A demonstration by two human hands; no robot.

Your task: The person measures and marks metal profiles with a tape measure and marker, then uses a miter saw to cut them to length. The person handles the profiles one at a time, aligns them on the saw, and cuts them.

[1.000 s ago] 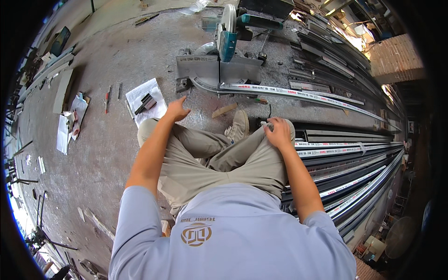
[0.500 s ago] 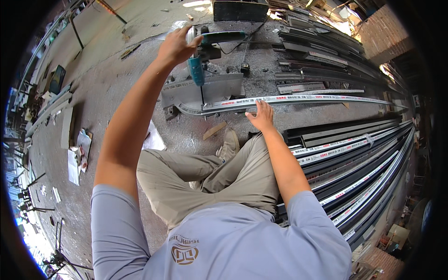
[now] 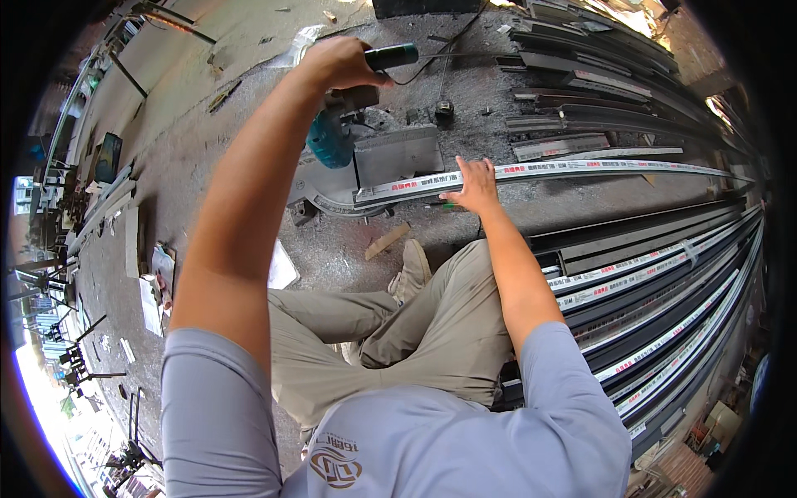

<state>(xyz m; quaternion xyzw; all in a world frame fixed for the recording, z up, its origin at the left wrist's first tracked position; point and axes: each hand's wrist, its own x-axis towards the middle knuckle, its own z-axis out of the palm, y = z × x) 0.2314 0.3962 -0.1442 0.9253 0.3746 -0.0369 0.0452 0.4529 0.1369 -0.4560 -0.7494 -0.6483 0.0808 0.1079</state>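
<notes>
My left hand (image 3: 339, 63) reaches up to the far side of a mitre saw, its fingers curled round the handle, which it mostly hides. The saw's teal guard (image 3: 330, 141) hangs below that wrist, and a dark green housing (image 3: 392, 56) sticks out to the right. Across the saw's grey base lies a long metal profile (image 3: 564, 168) with white printed film, its left end by the dark blade (image 3: 358, 166). My right hand (image 3: 476, 187) holds the profile down, fingers over the top and thumb at the near edge. Beneath that thumb shows a small green object (image 3: 449, 205).
Long dark profiles (image 3: 598, 116) lie at the far right, and a bundle of film-covered ones (image 3: 631, 290) lies beside my right leg. A wood scrap (image 3: 388, 241) is near my shoe (image 3: 411, 270). A tape measure (image 3: 444, 109) and a cable (image 3: 444, 51) lie beyond the saw.
The saw head and my left hand have changed angle; the guard sits lower and further left. My right hand has settled onto the profile. The whole view has shifted slightly.
</notes>
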